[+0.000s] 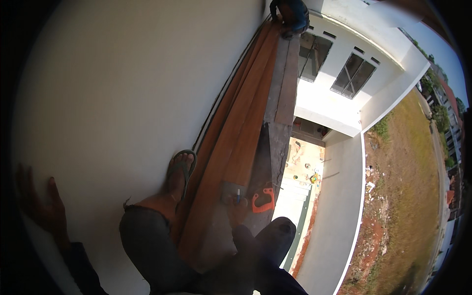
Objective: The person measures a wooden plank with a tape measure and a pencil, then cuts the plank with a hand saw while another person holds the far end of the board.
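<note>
My left hand point(43, 209) is raised at the far left, fingers spread, against or close to the white wall point(108, 98); contact cannot be made out. Low in the middle, my right hand point(237, 211) is closed round a slim pen-like stick point(239, 192), white and blue, that points upward. This hand is over a grey flat patch point(230, 189) at the near end of a reddish-brown wooden plank point(248, 132). Just right of it lies a handsaw with an orange handle point(263, 200). A dark tapering shape beyond the handle seems to be its blade.
Long brown planks run away along the wall. My sandalled foot point(182, 169) stands beside them. Another person point(292, 14) crouches at the far end. Right of the grey boards point(281, 142) the edge drops to a sunlit lower level point(305, 169), with a white building point(339, 64) beyond.
</note>
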Motion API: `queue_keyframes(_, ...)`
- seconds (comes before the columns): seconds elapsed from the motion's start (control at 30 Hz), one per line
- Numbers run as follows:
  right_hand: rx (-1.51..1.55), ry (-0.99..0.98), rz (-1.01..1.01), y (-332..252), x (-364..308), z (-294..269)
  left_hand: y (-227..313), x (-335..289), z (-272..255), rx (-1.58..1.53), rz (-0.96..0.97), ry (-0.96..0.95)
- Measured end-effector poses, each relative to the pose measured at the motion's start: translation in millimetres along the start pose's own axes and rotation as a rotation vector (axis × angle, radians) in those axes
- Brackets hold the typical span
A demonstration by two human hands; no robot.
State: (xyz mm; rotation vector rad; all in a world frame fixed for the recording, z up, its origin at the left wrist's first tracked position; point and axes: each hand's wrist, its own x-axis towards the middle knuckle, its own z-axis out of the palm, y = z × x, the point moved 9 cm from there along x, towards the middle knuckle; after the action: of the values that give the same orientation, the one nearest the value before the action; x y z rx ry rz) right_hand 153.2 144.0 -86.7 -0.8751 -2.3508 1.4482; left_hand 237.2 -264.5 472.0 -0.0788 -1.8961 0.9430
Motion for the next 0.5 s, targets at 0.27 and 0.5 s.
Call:
queue_keyframes(0.27,0.084,-0.492,0.174,20.5,-70.2,79.4,2.2,-12.6,12.4,0.143,-0.113,-0.103)
queue_keyframes(0.5,0.108,-0.761,0.175,36.5,-87.6,109.1,2.1,-9.6,0.9,0.045,-0.081,-0.077)
